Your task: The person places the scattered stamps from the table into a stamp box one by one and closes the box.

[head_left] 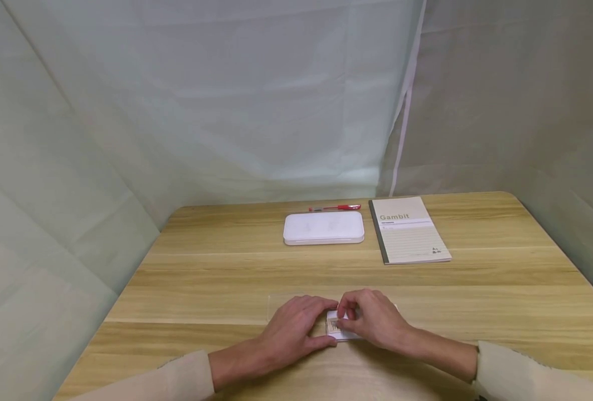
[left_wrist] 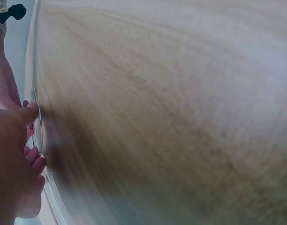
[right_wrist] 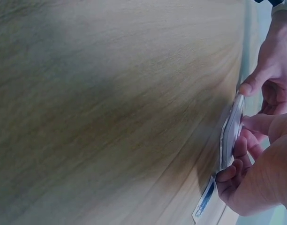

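A small white rectangular pad lies flat near the front middle of the table. My left hand holds its left end, thumb at the near edge and fingers at the far edge. On the pad's face is a stamp-like sticker with a dark picture. My right hand is over the pad's right part, thumb and index finger pinching at the sticker's right side, other fingers curled. The right wrist view shows the pad edge-on between both hands. The right hand hides much of its surface.
Behind the hands lie a white flat case, a red pen and a notebook. A thin transparent sheet shows beyond the left hand. A blue-printed strip lies beside the right hand. Fabric walls surround the table.
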`<state>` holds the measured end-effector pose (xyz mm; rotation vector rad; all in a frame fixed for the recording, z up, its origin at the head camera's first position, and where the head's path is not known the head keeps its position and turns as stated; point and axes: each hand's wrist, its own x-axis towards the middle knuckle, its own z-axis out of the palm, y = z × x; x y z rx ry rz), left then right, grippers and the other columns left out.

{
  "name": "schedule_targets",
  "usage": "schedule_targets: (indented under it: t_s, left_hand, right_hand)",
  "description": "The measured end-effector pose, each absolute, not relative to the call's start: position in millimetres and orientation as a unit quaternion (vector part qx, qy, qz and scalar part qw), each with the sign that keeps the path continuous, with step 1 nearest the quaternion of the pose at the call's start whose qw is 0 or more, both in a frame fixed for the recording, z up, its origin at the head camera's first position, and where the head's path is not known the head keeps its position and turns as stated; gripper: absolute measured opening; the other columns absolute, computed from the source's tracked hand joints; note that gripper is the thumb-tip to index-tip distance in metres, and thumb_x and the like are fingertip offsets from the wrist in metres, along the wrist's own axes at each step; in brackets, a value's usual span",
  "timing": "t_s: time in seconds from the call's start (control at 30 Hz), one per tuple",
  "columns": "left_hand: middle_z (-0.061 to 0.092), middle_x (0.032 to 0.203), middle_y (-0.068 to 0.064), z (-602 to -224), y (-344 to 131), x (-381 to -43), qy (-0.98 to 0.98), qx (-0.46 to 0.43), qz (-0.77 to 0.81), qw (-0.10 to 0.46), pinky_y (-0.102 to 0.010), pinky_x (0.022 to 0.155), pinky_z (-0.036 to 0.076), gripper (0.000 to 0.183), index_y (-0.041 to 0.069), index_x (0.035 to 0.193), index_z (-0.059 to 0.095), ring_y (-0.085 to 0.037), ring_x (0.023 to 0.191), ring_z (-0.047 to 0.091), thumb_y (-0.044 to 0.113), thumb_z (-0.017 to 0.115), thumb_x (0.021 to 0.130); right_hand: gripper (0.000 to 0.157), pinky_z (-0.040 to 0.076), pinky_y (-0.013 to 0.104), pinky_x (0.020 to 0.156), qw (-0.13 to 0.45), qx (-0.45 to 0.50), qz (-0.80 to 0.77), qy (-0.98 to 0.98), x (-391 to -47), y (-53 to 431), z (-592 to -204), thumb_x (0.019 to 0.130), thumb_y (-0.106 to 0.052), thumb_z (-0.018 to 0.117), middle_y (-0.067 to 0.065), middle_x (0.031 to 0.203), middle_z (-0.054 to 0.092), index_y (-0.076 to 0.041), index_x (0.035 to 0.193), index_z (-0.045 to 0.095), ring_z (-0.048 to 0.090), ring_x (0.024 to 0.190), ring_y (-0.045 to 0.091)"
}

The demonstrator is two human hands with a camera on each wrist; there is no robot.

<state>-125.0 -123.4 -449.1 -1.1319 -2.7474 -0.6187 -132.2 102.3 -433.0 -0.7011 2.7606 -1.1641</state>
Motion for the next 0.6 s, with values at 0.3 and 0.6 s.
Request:
schedule_targets:
  t_s: [0.3, 0.6]
  left_hand:
    - [0.071, 0.132, 0.006, -448.3, -122.8, -124.5, -0.906, -0.369, -0.201, 0.045, -0.037, 0.108, 0.051, 0.06, 0.015, 0.138, 0.065, -0.012, 0.121, 0.064, 0.047, 0.084, 0.091]
    - [0.07, 0.134, 0.006, -446.8, -122.3, -124.3, -0.91, -0.362, -0.202, 0.03, -0.037, 0.109, 0.05, 0.06, 0.016, 0.138, 0.065, -0.012, 0.122, 0.063, 0.047, 0.084, 0.091]
  right_hand:
    - [0.02, 0.039, 0.023, 0.058, 0.045, -0.22, -0.386, 0.895, -135.9, 110.7, -419.9, 0.09, -0.011, 0.084, -0.015, 0.069, 0.055, -0.024, 0.08, 0.071, 0.048, 0.065, 0.004]
    - [0.008, 0.041, 0.026, 0.056, 0.044, -0.159, -0.392, 0.905, -144.6, 136.4, -400.2, 0.093, -0.008, 0.08, -0.007, 0.083, 0.064, -0.015, 0.097, 0.078, 0.05, 0.07, 0.015]
